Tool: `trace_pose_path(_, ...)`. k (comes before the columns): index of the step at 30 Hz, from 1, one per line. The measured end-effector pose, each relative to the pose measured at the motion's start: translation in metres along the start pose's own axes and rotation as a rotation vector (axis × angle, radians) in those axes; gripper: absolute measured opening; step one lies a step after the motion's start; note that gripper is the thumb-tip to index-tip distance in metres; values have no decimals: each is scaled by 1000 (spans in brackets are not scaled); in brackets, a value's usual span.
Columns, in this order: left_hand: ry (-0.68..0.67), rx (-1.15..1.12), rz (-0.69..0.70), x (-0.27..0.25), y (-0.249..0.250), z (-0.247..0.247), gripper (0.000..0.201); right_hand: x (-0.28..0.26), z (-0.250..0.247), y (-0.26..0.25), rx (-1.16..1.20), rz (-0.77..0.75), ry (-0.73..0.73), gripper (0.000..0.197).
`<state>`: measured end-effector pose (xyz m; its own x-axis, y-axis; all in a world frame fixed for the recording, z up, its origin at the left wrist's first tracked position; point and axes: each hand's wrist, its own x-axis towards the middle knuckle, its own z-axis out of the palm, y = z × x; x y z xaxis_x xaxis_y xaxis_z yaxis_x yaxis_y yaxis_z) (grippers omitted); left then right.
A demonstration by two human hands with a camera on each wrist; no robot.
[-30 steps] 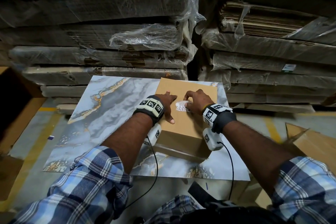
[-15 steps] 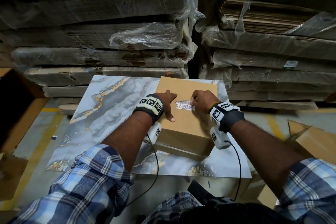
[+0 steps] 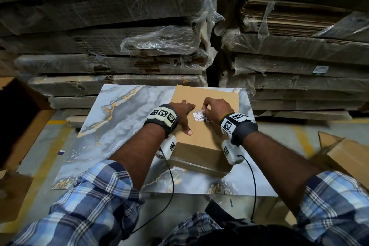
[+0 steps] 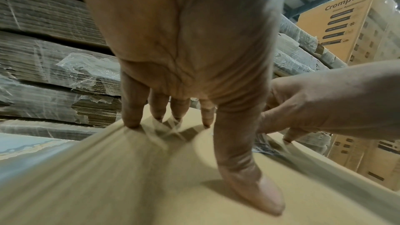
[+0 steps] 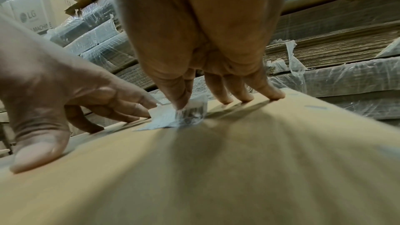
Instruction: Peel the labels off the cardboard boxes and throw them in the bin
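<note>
Label [image 3: 200,116] half-lifted – right hand [image 3: 216,110] fingers pinching it, left hand [image 3: 182,113] spread on box [image 3: 201,140].

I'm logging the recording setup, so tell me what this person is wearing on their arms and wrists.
Both arms wear blue, white and black plaid sleeves pushed up to the elbows. Each wrist carries a dark band with a pale block of black-and-white square markers on top and a white camera unit beneath, each trailing a thin black cable. The hands are bare.

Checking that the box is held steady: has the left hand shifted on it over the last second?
No. The left hand presses flat at the same spot on the cardboard box.
</note>
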<state>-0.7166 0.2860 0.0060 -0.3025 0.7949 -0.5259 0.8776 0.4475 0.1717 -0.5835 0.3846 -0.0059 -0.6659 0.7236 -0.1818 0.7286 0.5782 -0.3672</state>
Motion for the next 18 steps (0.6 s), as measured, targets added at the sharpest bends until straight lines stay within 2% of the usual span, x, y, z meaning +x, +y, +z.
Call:
trace_pose_path(1,15,-15,8,2,0,1,110,0,-1,2,4,-4,-11,10)
trace_pose_path(4,111,-23,24,7,8,5,80,-1,-6,13,17,-29,-39,33)
trace_pose_path(6,164,1,19,9,15,9,59,-1,-9,19,9,-45,-46,26)
trace_pose_path(8,203,25,10,11,21,11,44,0,-10,23,-24,-53,-41,14)
trace_pose_path(10,236,48,9,14,23,11,31,0,-9,24,-42,-57,-30,11)
trace_pose_path(12,263,65,-5,17,23,12,24,1,-8,23,-36,-59,-18,11)
trace_pose_path(18,300,111,2,21,23,14,23,3,-7,23,-48,-58,-16,16)
